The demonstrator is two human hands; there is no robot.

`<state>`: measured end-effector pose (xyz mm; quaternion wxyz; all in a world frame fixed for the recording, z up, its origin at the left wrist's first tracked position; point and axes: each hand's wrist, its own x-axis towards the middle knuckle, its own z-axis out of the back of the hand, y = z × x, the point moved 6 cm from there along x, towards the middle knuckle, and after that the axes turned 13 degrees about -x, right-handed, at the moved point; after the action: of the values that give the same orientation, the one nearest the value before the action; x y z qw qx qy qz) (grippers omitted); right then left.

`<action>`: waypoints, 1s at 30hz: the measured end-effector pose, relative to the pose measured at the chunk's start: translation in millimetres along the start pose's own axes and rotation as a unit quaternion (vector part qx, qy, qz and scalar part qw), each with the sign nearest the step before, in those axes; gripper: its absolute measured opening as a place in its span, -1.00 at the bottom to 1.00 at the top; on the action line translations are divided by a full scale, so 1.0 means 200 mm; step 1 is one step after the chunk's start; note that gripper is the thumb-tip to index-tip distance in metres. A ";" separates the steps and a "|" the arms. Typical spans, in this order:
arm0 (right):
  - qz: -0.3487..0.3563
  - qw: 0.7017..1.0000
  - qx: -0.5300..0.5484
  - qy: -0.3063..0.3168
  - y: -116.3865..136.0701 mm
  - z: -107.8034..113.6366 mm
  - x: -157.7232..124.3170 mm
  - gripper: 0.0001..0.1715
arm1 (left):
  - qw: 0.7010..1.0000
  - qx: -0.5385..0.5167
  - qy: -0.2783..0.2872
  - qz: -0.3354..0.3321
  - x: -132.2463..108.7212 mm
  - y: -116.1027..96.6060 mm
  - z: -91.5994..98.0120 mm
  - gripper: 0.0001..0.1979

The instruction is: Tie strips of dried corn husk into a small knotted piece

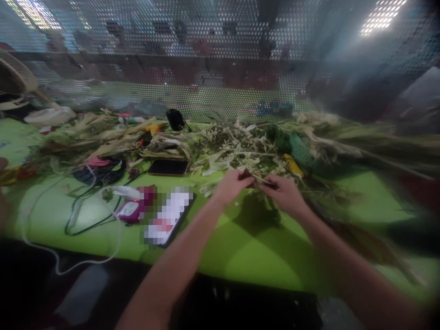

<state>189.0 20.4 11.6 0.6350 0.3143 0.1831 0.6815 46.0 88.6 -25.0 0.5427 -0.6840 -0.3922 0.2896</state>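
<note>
Over the near edge of a heap of dried plant scraps (233, 137), my two hands face each other. My left hand (234, 184) is closed, with thumb and fingers pinched together. My right hand (282, 190) pinches from the other side. A thin pale strip of dried plant (258, 179) runs between the fingertips of both; its exact kind is too blurred to tell. Some loose husk-like pieces (220, 164) lie just beyond my left hand. A yellow object (293, 165) and a green mesh bundle (300, 149) are beyond my right hand.
On the green table (240, 256) a lit phone (172, 217), a magenta packet (132, 208), a dark phone (167, 167) and a white cable (118, 243) lie to the left. Long dried stalks (360, 151) spread rightward. A perforated metal screen (206, 36) stands behind.
</note>
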 end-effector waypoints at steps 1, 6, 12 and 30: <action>0.002 1.000 -0.005 0.000 0.00 0.00 0.00 -0.69 | 1.000 0.011 0.005 -0.001 0.00 0.00 0.00 -0.76; -0.010 1.000 -0.014 -0.007 -0.04 -0.01 0.01 -0.76 | 0.994 0.105 0.033 -0.012 -0.01 -0.03 0.00 -0.73; -0.023 1.000 0.018 0.009 -0.05 -0.01 0.01 -0.74 | 0.990 0.121 0.066 0.000 -0.02 -0.06 0.00 -0.73; -0.072 0.990 0.113 -0.031 -0.05 0.03 0.02 -0.76 | 0.997 0.020 0.055 0.046 -0.03 -0.01 -0.03 -0.72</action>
<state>200.9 25.4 10.0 0.6482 0.3909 0.2615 0.5989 47.1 80.1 -21.0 0.5631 -0.7050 -0.3245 0.2840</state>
